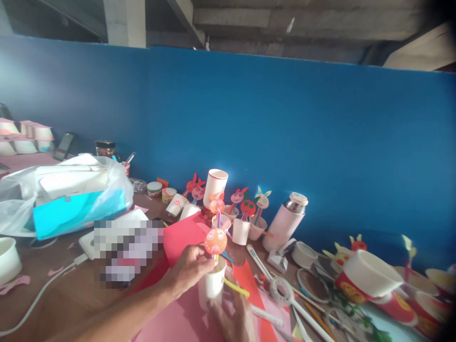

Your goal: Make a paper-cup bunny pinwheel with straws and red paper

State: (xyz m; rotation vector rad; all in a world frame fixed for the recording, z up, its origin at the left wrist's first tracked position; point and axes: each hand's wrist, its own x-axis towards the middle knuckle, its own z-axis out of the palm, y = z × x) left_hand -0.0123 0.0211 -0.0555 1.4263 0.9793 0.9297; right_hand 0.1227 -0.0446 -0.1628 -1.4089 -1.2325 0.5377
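Your left hand (188, 270) is closed around the rim of a white paper cup (212, 285), just under an orange paper face (215, 241) that sits above the cup. Your right hand (231, 319) grips the cup low down, its fingers curled up against the side. A yellow straw (235, 287) pokes out sideways from the cup. Under your hands lie a red paper sheet (181, 240) and a pink paper sheet (178, 325) on a wooden table (71, 294). Further back, more paper faces (247, 208) stand in cups, beside a pink thermos (285, 223).
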